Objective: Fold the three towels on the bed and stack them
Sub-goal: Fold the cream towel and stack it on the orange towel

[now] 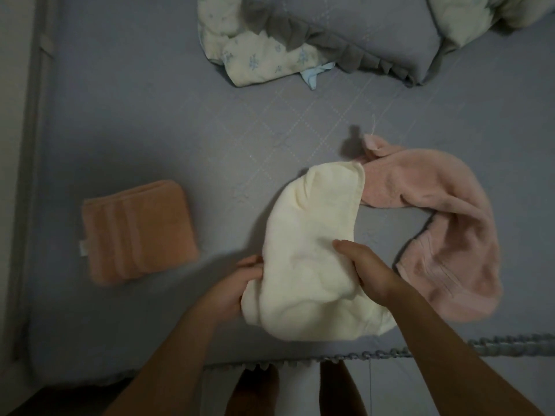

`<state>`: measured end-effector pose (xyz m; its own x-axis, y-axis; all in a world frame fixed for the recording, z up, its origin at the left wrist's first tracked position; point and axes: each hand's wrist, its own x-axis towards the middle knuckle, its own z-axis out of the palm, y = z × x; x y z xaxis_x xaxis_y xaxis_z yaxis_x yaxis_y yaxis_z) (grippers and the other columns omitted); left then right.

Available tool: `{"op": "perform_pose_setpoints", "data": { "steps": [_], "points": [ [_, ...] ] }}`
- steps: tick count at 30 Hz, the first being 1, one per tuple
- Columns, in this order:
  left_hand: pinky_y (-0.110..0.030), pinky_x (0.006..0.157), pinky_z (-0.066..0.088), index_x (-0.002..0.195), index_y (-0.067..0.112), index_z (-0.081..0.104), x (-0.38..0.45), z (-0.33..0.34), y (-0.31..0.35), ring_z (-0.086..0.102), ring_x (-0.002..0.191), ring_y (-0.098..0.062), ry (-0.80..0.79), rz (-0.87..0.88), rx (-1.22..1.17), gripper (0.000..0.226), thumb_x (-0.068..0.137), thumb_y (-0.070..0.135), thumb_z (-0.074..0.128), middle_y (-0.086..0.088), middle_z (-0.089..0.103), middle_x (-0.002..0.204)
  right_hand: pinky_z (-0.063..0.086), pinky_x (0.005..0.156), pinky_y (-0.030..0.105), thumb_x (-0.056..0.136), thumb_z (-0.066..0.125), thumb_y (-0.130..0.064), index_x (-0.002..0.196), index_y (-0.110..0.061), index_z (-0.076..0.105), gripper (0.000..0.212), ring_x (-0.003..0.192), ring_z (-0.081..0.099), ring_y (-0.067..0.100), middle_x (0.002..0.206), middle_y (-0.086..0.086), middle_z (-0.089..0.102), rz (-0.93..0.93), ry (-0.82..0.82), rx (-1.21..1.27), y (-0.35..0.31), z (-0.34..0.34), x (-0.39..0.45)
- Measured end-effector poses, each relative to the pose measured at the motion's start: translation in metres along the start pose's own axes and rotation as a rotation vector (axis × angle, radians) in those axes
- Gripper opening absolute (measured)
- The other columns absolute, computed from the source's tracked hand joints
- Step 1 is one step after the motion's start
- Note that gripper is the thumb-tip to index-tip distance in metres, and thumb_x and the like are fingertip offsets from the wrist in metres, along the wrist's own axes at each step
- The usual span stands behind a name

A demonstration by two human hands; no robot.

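A soft, limp cream terry towel (312, 250) is held bunched near the front edge of the grey-blue quilted bed (180, 130). It is gripped at its left side by the left hand (240, 283), fingers curled into the cloth, and at its right side by the right hand (366, 268), closed over a fold. Its long axis runs from the near edge up and slightly right, its far end touching a crumpled pink fleecy towel (444, 235) curved in an arc just beside it. Well apart to the left, a folded orange terry towel (138, 232) lies flat and square. The cream towel is judged light and floppy, likely to sag wherever unsupported; two adjacent corners would be best taken so that it can be spread flat before folding.
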<state>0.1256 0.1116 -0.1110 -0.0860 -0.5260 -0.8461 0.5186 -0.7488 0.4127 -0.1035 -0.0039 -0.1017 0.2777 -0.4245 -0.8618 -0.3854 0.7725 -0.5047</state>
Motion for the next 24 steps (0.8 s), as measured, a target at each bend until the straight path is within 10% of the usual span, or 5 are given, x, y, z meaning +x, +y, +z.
{"op": "perform_pose_setpoints", "data": {
  "steps": [5,10,14,17,24],
  "points": [
    [-0.030,0.081,0.048,0.086,0.013,0.074,0.008,-0.001,0.045,0.064,0.082,-0.017,0.333,0.313,0.145,0.019,0.085,-0.002,0.063,0.001,0.073,0.079,0.058,0.078,0.037,0.086,0.066,-0.023,0.099,-0.011,0.074,0.020,0.083,0.073,0.028,0.087,0.003,0.077,-0.166,0.165,-0.081,-0.036,0.002,-0.002],
    [-0.025,0.067,0.040,0.066,0.023,0.067,-0.024,0.013,0.120,0.053,0.077,-0.013,0.315,0.643,-0.043,0.032,0.080,-0.002,0.053,0.005,0.062,0.073,0.040,0.067,0.029,0.067,0.051,-0.008,0.091,0.015,0.064,0.035,0.075,0.051,0.025,0.078,0.013,0.058,-0.482,0.263,0.324,-0.111,-0.012,-0.033],
    [-0.019,0.072,0.047,0.073,0.028,0.070,-0.070,0.023,0.140,0.060,0.080,-0.011,0.242,0.840,-0.154,0.034,0.079,0.002,0.049,0.005,0.065,0.080,0.044,0.071,0.024,0.073,0.046,-0.012,0.061,-0.017,0.067,0.025,0.074,0.056,0.013,0.067,-0.006,0.062,-0.608,0.110,0.526,-0.135,-0.031,-0.082],
    [-0.039,0.097,0.040,0.094,0.042,0.071,-0.083,0.008,0.109,0.056,0.109,-0.026,0.467,0.811,0.138,0.029,0.083,0.024,0.051,0.000,0.066,0.109,0.053,0.081,0.022,0.095,0.045,-0.026,0.093,-0.022,0.072,0.027,0.089,0.068,0.001,0.086,-0.017,0.075,-0.625,0.218,0.272,-0.108,-0.045,-0.096],
    [-0.023,0.073,0.044,0.126,0.021,0.057,-0.036,-0.018,-0.078,0.059,0.092,-0.015,0.618,0.183,0.410,0.037,0.091,0.009,0.063,0.001,0.061,0.113,0.050,0.086,0.039,0.094,0.059,-0.030,0.118,-0.007,0.064,0.033,0.093,0.062,0.020,0.115,0.009,0.066,0.119,0.161,-0.438,0.050,-0.071,-0.040]
  ]
}}
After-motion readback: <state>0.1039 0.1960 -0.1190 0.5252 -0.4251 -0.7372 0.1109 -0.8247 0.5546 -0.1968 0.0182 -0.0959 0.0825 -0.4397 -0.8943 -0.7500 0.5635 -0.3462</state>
